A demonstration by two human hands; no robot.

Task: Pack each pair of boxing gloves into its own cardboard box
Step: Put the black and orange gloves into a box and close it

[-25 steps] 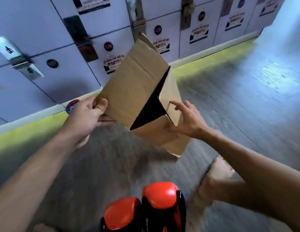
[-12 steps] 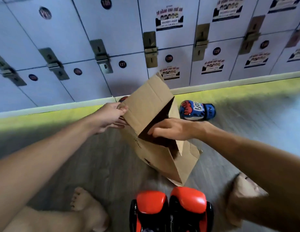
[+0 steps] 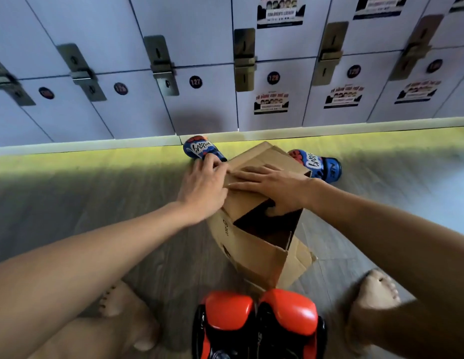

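Cardboard box [image 3: 254, 244] sits tilted on the floor [image 3: 96, 203], its dark mouth facing the person and loose flaps splayed on its near side. The right hand [image 3: 272, 185] lies flat on the box's top flap, fingers straight, pressing down. The left hand [image 3: 202, 185] curls its fingers over the box's far-left corner and grips it. The orange gloves [image 3: 259, 322] stand side by side just nearer than the box, and two blue gloves [image 3: 199, 150] lie behind it. The box looks light and thin-walled, likely to buckle or slide, so folded edges and corners are the best holds. The gloves seem padded, springy and smooth-skinned; the cuff looks the surest place to take each one.
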